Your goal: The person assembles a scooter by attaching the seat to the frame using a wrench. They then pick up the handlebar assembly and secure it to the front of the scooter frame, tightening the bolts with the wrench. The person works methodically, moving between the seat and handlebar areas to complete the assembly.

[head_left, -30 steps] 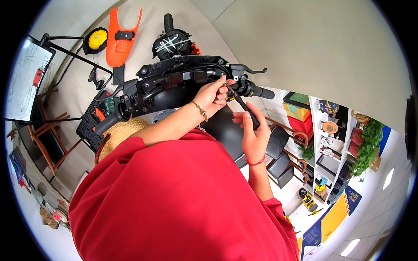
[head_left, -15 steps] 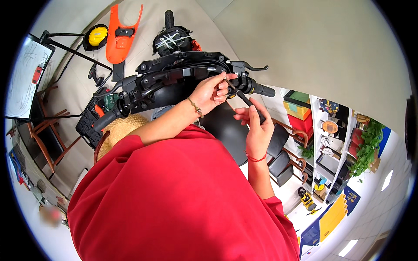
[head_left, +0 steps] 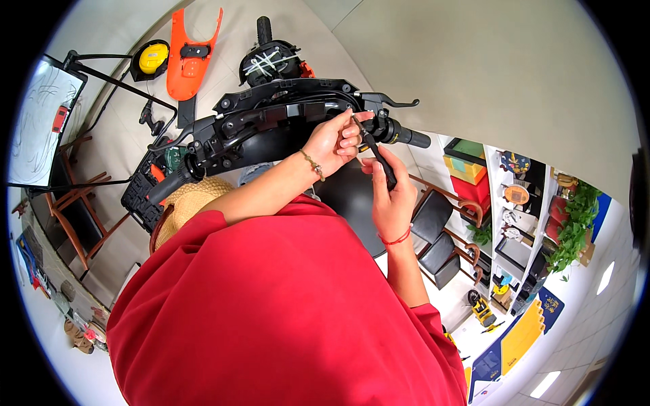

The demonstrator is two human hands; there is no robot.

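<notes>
Screwdriver: black handle in the right hand, tip up at the handlebar near the right grip.
Right fingers: clenched around the handle.
Left hand: fingers curled, touching the shaft just beside the tip.

Your right hand holds 1 screwdriver by its black handle; the thin metal shaft runs up and left, its tip at the switch housing on the right end of the handlebar. Your left hand has its fingers pinched at that tip, touching the housing. The handlebar is black, stripped of covers, lying across the view, with 1 brake lever and 1 black grip at its right end.
</notes>
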